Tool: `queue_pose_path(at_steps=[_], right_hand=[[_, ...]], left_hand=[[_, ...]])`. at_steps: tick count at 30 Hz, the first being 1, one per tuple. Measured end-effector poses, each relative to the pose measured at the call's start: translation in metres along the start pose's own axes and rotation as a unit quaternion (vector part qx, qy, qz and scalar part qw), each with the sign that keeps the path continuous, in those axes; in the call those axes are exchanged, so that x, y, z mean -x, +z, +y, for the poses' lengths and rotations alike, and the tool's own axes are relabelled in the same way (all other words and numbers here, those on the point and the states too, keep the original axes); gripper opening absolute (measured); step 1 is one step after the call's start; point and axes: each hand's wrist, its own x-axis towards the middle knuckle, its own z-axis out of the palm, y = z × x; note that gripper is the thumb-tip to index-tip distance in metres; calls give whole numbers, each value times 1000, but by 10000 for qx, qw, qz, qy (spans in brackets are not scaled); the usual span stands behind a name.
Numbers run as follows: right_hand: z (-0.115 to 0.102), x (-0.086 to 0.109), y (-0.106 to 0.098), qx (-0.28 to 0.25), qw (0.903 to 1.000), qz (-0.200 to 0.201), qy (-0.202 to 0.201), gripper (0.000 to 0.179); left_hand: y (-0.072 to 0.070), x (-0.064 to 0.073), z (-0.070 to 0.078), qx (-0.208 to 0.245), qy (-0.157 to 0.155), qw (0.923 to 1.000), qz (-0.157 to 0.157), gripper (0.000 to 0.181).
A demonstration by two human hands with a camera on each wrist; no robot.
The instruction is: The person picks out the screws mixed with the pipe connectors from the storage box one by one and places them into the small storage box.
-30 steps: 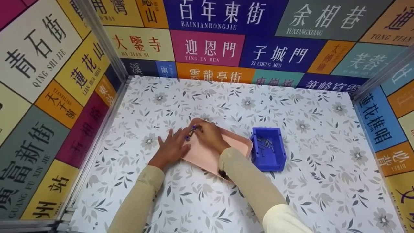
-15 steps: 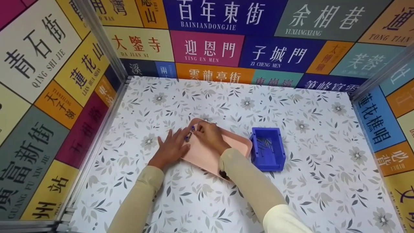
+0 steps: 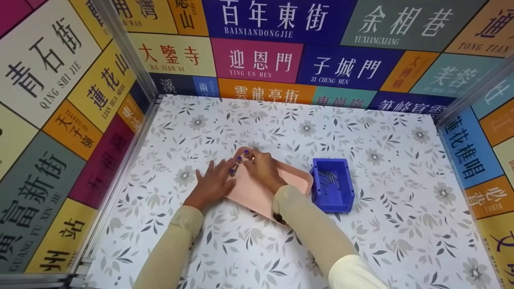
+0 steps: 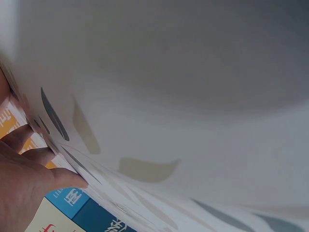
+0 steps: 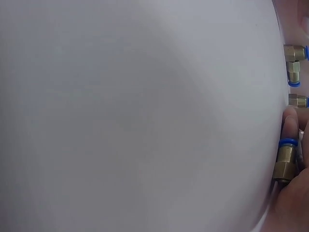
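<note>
Fingers spread, my left hand [image 3: 213,182] rests along the left edge of a pink tray [image 3: 253,196], its fingertips at the rim. Over the tray's far left corner, my right hand [image 3: 263,168] pinches a brass push-in tube fitting [image 5: 286,162] with a blue collar. More fittings of that kind lie in a short row between the hands, among them a near fitting [image 3: 233,171] and a middle fitting [image 3: 239,159]. The right wrist view shows three of them, an upper fitting [image 5: 295,52] at the end. Much of the left wrist view is pale tray or cloth, with left fingers [image 4: 67,178] at its edge.
To the right of the tray stands a blue plastic bin [image 3: 341,204] holding several thin metal pieces [image 3: 329,180]. A white cloth with a leaf pattern [image 3: 401,160] covers the table. Printed panels [image 3: 257,60] wall in the back and both sides.
My right hand has drawn slightly back and right from the fittings, leaving one in the row. Another blue-collared fitting now shows at its fingertips. The left hand stays put.
</note>
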Motion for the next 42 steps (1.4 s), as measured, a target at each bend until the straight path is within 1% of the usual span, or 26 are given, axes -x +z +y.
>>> queue_pose_path(at_steps=[4, 7, 10, 14, 17, 23, 28, 31, 34, 42], right_hand=[[-2, -1, -1, 24, 9999, -95, 100, 20], [-2, -1, -1, 47, 9999, -107, 68, 15], [-2, -1, -1, 14, 10000, -93, -33, 12], [-2, -1, -1, -40, 9996, -121, -249, 28], [-2, -1, -1, -86, 9992, -168, -352, 40], [-3, -2, -2, -46, 9988, -299, -374, 35], [-5, -2, -4, 72, 9986, -465, -244, 13], [-5, -2, -6, 69, 9982, -564, -166, 13], [-6, -1, -9, -49, 9980, -613, -147, 13], [-5, 3, -16, -435, 9974, -487, -318, 14]], left_hand=[[0, 0, 1, 38, -37, 10000, 13, 67], [0, 0, 0, 49, -67, 10000, -23, 67], [0, 1, -1, 44, 12, 10000, -16, 67], [1, 1, -2, -9, 120, 9999, 67, 65], [2, 0, -2, -56, 103, 9999, 90, 66], [2, 0, -1, -119, 39, 9999, 75, 67], [2, 0, -1, -156, -9, 9999, 18, 67], [2, -1, -1, -149, 8, 9999, -2, 67], [2, -1, -1, -125, 17, 9999, -7, 67], [1, 2, -1, 12, 134, 9999, 67, 66]])
